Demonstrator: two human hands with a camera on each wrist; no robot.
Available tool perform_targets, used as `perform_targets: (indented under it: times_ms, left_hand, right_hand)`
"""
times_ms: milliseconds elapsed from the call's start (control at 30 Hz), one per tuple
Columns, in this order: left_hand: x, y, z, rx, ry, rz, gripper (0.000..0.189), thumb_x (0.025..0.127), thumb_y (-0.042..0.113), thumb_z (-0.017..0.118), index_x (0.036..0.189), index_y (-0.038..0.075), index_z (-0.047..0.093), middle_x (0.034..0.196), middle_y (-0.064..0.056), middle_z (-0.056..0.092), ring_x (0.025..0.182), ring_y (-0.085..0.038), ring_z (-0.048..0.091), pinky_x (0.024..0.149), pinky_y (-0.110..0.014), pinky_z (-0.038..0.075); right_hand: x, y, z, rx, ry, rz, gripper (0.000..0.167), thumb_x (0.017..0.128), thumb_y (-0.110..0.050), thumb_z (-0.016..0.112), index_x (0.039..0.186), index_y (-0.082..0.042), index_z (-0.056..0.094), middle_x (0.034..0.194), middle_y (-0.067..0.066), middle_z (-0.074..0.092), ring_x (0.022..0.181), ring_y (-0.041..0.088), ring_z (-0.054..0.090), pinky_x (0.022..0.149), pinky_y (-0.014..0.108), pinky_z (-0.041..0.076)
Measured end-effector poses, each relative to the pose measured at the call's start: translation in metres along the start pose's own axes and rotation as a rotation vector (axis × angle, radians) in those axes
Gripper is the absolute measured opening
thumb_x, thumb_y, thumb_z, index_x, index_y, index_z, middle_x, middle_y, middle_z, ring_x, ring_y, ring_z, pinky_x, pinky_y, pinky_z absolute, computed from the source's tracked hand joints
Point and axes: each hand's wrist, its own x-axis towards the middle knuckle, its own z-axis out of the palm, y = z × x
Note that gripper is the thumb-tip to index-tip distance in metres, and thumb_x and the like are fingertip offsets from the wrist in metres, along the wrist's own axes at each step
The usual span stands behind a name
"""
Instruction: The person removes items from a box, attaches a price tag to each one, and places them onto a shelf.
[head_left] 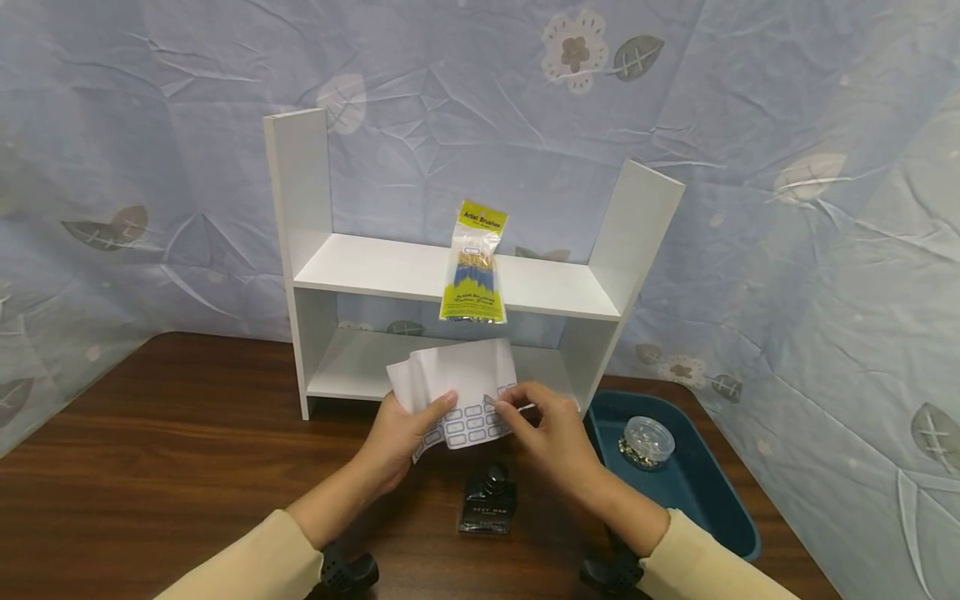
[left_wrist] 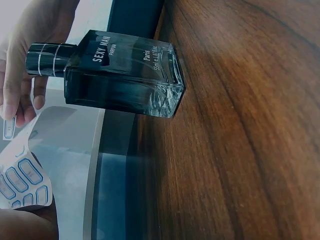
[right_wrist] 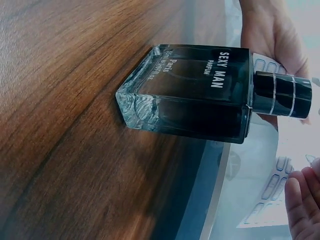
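My left hand (head_left: 396, 440) grips white sheets of label stickers (head_left: 461, 371), thumb on top near rows of blue-bordered labels. Just to their right, my right hand (head_left: 553, 429) pinches one small label (left_wrist: 9, 129) between thumb and finger, over the sheet's lower right part in the head view. Below both hands, a dark glass perfume bottle (head_left: 487, 505) with a black cap stands upright on the table; its "SEXY MAN" lettering reads clearly in both wrist views. A yellow-and-clear packet of artist brushes (head_left: 474, 279) leans at the shelf's upper board, with a small label on its front.
Behind the hands stands a white two-level shelf (head_left: 360, 260) with tall side panels. On the right, a blue tray (head_left: 705, 492) holds a clear round container (head_left: 649, 440) with small metallic pieces. A patterned cloth (head_left: 450, 100) hangs behind the brown wooden table (head_left: 150, 467).
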Motion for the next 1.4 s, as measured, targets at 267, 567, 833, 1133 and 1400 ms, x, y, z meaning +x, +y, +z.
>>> perform_targets:
  times_ms: [267, 567, 833, 1133, 1400]
  left_hand:
    - [-0.003, 0.004, -0.014, -0.026, -0.072, -0.043, 0.037, 0.103, 0.017, 0.066, 0.133, -0.004, 0.056, 0.104, -0.005, 0.076, 0.086, -0.014, 0.075, 0.076, -0.03, 0.065]
    - [-0.009, 0.008, -0.03, 0.011, -0.063, -0.063, 0.038, 0.107, 0.022, 0.061, 0.137, -0.001, 0.052, 0.1, -0.002, 0.078, 0.083, -0.014, 0.076, 0.072, -0.031, 0.065]
    - [-0.02, 0.011, -0.048, 0.12, -0.024, -0.08, 0.04, 0.105, 0.013, 0.059, 0.14, -0.003, 0.048, 0.103, -0.008, 0.069, 0.082, -0.013, 0.072, 0.07, -0.03, 0.064]
    - [-0.027, 0.007, -0.082, 0.401, -0.003, -0.084, 0.058, 0.096, 0.009, 0.072, 0.145, -0.005, 0.044, 0.125, -0.026, 0.064, 0.091, -0.019, 0.071, 0.075, -0.032, 0.064]
    - [-0.03, 0.002, -0.112, 0.709, -0.01, -0.104, 0.061, 0.09, 0.01, 0.078, 0.14, -0.01, 0.049, 0.126, -0.026, 0.067, 0.107, -0.028, 0.066, 0.095, -0.045, 0.059]
  right_hand:
    - [0.0, 0.003, -0.005, 0.066, -0.009, 0.034, 0.005, 0.098, -0.011, 0.074, 0.098, -0.007, 0.074, 0.095, 0.007, 0.077, 0.084, 0.009, 0.068, 0.074, 0.029, 0.063]
    - [-0.002, 0.006, -0.007, 0.078, -0.016, 0.035, 0.005, 0.099, -0.011, 0.072, 0.1, -0.007, 0.075, 0.096, 0.007, 0.077, 0.086, 0.011, 0.069, 0.077, 0.031, 0.064]
    - [-0.004, 0.009, -0.01, 0.087, -0.004, 0.021, 0.008, 0.1, -0.013, 0.071, 0.1, -0.006, 0.074, 0.095, 0.006, 0.075, 0.085, 0.01, 0.069, 0.074, 0.026, 0.063]
    - [-0.007, 0.012, -0.012, 0.08, -0.008, 0.006, 0.006, 0.101, -0.013, 0.07, 0.101, -0.007, 0.073, 0.095, 0.005, 0.075, 0.084, 0.009, 0.068, 0.073, 0.027, 0.063]
    - [-0.01, 0.017, -0.015, 0.087, -0.007, 0.002, 0.005, 0.1, -0.012, 0.07, 0.099, -0.008, 0.072, 0.093, 0.005, 0.075, 0.083, 0.005, 0.067, 0.073, 0.026, 0.063]
